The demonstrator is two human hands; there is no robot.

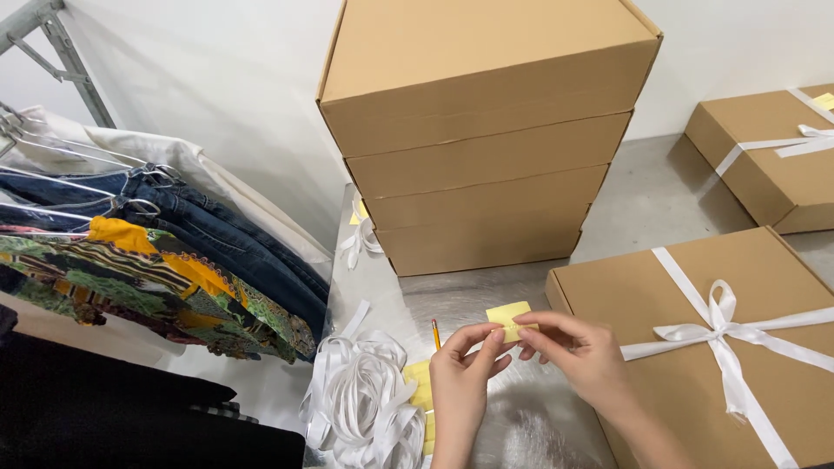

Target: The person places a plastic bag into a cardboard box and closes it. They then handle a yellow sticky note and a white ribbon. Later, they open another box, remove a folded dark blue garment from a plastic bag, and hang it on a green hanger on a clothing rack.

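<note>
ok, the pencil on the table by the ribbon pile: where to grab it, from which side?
Probably from above, pinching the pencil near its upper, bare end. It lies flat on the metal table; the left hand hides its lower part, and the ribbon pile crowds the left side.

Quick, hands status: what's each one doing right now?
Left hand: pinched shut on the small yellow paper note.
Right hand: pinched shut on the same yellow paper note, at its right edge.

Pale yellow sticky note [509,316]; plain brown cardboard boxes [486,130]; white ribbon [721,334] on one brown box [695,391]; white ribbon heap [360,404]; dull grey tabletop [643,204]; dark blue jeans [217,230]; a green, yellow and orange patterned garment [156,282]
</note>
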